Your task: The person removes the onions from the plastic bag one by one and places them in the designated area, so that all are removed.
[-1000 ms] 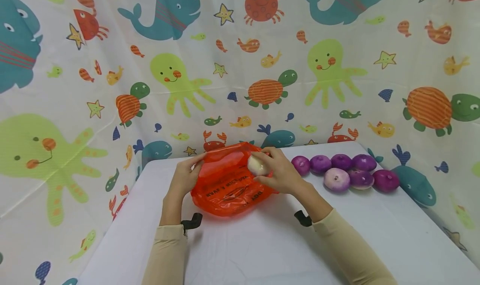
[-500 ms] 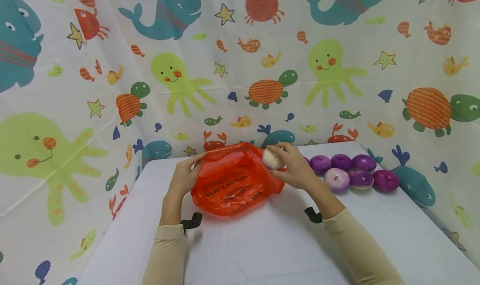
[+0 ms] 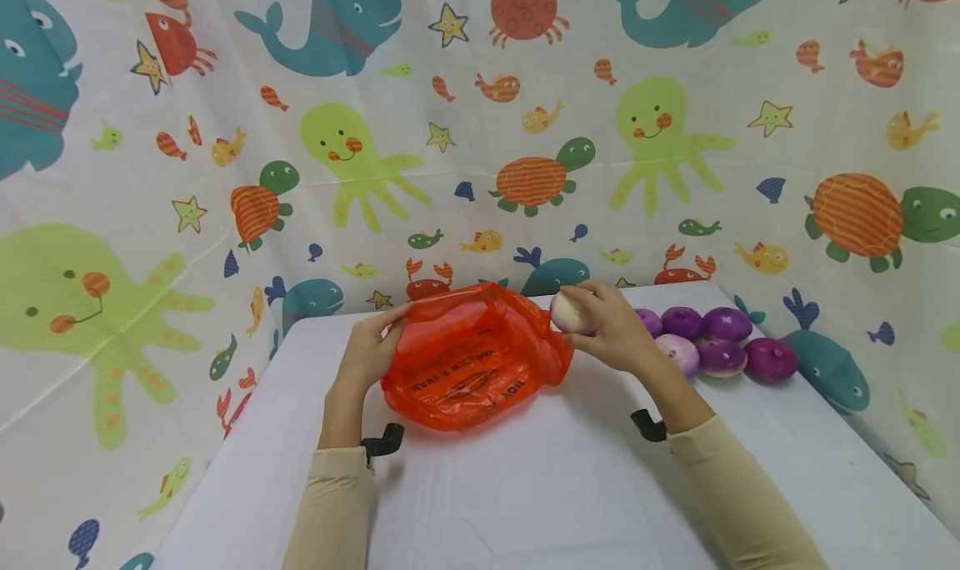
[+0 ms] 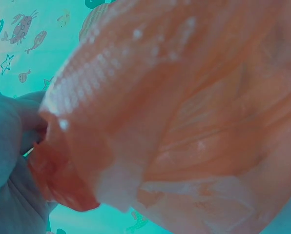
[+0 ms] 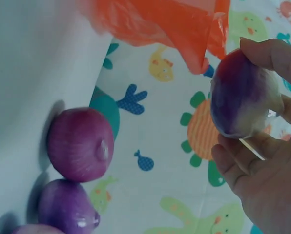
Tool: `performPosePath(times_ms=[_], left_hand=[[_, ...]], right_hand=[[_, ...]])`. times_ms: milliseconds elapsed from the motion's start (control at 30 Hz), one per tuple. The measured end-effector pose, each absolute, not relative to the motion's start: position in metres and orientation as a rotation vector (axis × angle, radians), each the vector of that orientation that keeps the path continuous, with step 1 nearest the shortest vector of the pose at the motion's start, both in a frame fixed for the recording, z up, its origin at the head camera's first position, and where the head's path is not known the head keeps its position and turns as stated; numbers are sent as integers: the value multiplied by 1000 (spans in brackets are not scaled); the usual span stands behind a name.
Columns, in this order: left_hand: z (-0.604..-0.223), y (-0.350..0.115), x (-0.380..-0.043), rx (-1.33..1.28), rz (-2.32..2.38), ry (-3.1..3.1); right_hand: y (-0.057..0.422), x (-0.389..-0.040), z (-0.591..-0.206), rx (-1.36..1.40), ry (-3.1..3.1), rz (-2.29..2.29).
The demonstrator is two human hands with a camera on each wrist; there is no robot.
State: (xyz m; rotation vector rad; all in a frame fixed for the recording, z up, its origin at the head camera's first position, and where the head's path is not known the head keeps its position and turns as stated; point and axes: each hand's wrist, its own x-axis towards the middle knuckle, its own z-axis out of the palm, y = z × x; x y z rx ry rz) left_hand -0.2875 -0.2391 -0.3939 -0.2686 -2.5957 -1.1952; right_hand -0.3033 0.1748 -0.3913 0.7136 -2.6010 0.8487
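Note:
My left hand (image 3: 369,352) pinches the left edge of an orange-red plastic bag (image 3: 457,387) with dark printing. Its mouth is spread and faces upward in the head view. Close to the bag's right side, my right hand (image 3: 617,330) grips a purple and white onion (image 3: 568,313) between thumb and fingers. In the right wrist view that onion (image 5: 240,97) shows purple on one side and whitish on the other, apart from the bag (image 5: 170,24). Bag film (image 4: 135,122) fills most of the left wrist view, beside the left hand (image 4: 11,161).
Several purple onions (image 3: 722,358) stand grouped at the right rear of the white table (image 3: 510,495), behind the right hand. A curtain (image 3: 465,95) printed with sea animals hangs along the back and sides. A red onion (image 5: 80,145) lies nearest in the right wrist view.
My right hand, holding the onion, has moved right from over the bag to beyond its right edge. The bag's right side has sagged outward. My left hand has stayed in place.

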Motion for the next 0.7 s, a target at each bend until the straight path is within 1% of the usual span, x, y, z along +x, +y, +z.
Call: performPosePath(times_ms=[467, 700], left_hand=[[-394, -239, -288, -272, -1196, -2594], [-395, -239, -289, -269, -1187, -2589]], right_hand=[[200, -304, -393, 656, -2764, 758], [213, -303, -391, 673, -2808, 715]])
